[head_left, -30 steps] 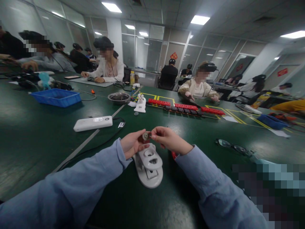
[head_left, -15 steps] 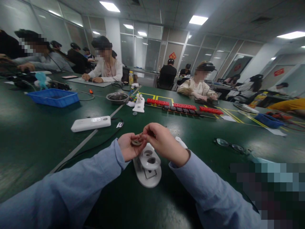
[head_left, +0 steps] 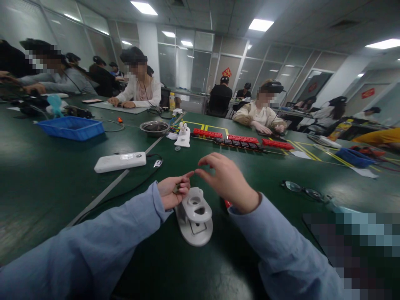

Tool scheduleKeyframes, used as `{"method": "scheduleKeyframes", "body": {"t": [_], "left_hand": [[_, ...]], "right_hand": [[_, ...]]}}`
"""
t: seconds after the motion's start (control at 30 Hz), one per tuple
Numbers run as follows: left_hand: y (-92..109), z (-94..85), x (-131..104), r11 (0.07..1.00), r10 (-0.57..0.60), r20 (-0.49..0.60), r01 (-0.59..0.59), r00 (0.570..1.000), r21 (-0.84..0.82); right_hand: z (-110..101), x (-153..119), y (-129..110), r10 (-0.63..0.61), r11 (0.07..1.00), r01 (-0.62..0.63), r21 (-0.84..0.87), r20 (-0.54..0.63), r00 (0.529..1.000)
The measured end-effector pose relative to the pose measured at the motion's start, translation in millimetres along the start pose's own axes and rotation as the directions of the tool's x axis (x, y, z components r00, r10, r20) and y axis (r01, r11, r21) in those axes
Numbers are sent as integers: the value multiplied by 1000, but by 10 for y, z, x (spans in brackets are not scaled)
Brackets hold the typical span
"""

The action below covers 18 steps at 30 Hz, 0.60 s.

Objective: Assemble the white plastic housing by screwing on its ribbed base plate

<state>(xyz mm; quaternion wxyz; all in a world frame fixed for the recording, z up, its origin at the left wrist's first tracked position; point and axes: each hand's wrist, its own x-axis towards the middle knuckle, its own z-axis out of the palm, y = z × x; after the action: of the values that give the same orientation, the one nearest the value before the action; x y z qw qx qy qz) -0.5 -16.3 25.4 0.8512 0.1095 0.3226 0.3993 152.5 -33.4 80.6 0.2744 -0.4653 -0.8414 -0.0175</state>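
My left hand [head_left: 173,191] is palm up, its fingers curled round a small round greenish piece [head_left: 176,188] that shows only in part; the index finger points out to the right. Just right of that fingertip is my right hand [head_left: 223,177], thumb and fingers apart, with nothing seen between them. Below and between the hands, a white plastic part [head_left: 198,225] with round and oval openings lies on the green table [head_left: 156,258]. Beside my right wrist, a small red thing [head_left: 228,203] shows, mostly hidden.
A white power strip [head_left: 120,162] lies left, with a black cable. Farther back are a blue tray [head_left: 71,132], a metal bowl [head_left: 154,128], a white part [head_left: 183,137] and red strips [head_left: 242,138]. Glasses [head_left: 301,189] lie right. People sit across the table.
My right hand has come away from my left hand, moving right and up with its fingers opening. The left fingers have curled further over the round piece.
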Motion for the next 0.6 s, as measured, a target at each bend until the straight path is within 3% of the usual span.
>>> {"method": "scheduleKeyframes", "body": {"t": [0.1, 0.2, 0.27, 0.33, 0.43, 0.47, 0.53, 0.6], "left_hand": [[98, -77, 36, 990, 105, 61, -110, 993, 85], [238, -195, 115, 912, 269, 59, -274, 961, 306], [313, -277, 167, 837, 363, 54, -351, 930, 420], [342, -348, 189, 782, 411, 49, -380, 910, 493], [280, -442, 131, 647, 478, 81, -413, 875, 641], [237, -473, 91, 553, 506, 126, -432, 854, 712], [136, -535, -6, 37, 495, 366, -440, 788, 897], [31, -583, -106, -322, 379, 473, -366, 795, 873]], "right_hand": [[-290, -15, 269, 133, 990, -133, 38, 18, 991], [-387, -96, 673, 301, 954, -301, -21, 79, 950], [-297, -190, 938, 402, 916, -386, -112, 232, 886], [-129, -293, 1150, 488, 869, -469, -159, 432, 758], [130, -408, 1355, 495, 857, -487, -166, 524, 693], [196, -429, 1401, 498, 856, -489, -165, 511, 700], [285, -448, 1475, 503, 853, -502, -143, 480, 719], [332, -454, 1538, 508, 845, -526, -95, 448, 736]]}}
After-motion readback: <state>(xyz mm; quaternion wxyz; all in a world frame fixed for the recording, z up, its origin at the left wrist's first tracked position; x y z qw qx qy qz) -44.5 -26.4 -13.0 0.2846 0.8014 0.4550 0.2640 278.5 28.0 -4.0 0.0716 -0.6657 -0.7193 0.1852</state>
